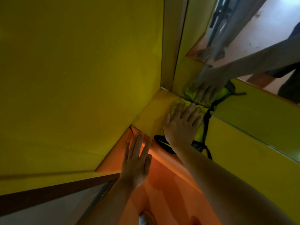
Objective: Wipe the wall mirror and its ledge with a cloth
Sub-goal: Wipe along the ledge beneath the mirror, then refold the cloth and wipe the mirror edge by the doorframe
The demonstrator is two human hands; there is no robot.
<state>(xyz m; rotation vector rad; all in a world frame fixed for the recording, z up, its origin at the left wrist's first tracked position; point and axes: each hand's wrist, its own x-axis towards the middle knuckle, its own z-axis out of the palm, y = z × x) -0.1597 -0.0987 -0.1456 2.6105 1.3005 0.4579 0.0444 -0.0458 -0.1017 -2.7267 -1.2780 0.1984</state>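
Plain mustard yellow over the wall and the ledge. Neon yellow-green on the cloth, bordered in black, with black straps at the edges. Glowing orange on the panel below the ledge, in faint lighter and darker bands. Pale tan along the mirror frame; in the mirror, pinkish white, grey and a repeat of the yellow and neon green. Dark brown on the strip at lower left, above pale grey.
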